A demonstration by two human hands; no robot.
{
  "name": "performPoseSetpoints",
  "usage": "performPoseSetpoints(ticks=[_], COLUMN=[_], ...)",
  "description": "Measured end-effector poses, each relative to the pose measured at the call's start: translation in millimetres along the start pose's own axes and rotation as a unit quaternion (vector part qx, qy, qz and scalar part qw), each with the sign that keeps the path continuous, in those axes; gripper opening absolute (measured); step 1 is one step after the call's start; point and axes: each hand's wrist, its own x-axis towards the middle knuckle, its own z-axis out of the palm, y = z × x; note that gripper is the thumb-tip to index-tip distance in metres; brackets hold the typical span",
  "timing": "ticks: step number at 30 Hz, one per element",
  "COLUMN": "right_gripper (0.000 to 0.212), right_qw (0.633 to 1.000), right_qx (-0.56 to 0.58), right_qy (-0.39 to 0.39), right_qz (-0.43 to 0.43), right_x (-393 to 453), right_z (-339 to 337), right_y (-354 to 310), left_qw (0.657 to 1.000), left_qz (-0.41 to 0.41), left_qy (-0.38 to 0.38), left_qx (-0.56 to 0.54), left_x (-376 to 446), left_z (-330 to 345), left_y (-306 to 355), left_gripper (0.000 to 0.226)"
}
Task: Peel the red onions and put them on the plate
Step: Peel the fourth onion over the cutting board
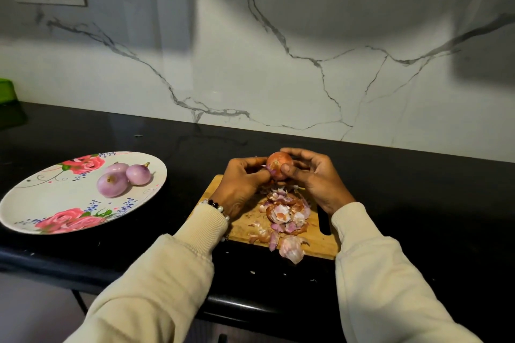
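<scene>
An unpeeled red onion [279,165] is held up just above the far end of the wooden cutting board [320,242], the left hand [242,184] and right hand [315,175] both curled around it, fingertips pinching its skin. Below it on the board lies a heap of papery peels [284,217]. A dark knife handle [323,224] is partly hidden by the right sleeve. Left of the board on the black table [418,189], a floral plate [33,203] carries three peeled onions [113,184].

Plate [33,203] with three onions [122,178] left of cutting board [320,245], peels [284,214] on board.
</scene>
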Motion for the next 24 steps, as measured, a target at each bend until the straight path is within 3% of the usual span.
performPoseSetpoints(ticks=[24], right_gripper=[0.031], right_qw=[1.0], right_qx=[0.02], right_qy=[0.014], right_qz=[0.007], right_x=[0.7], right_z=[-2.4], right_y=[1.7], left_qw=[0.998], left_qz=[-0.035], left_qy=[-0.005], left_qx=[-0.054], left_x=[-0.9], left_z=[0.0], left_y=[1.7], left_gripper=[0.021])
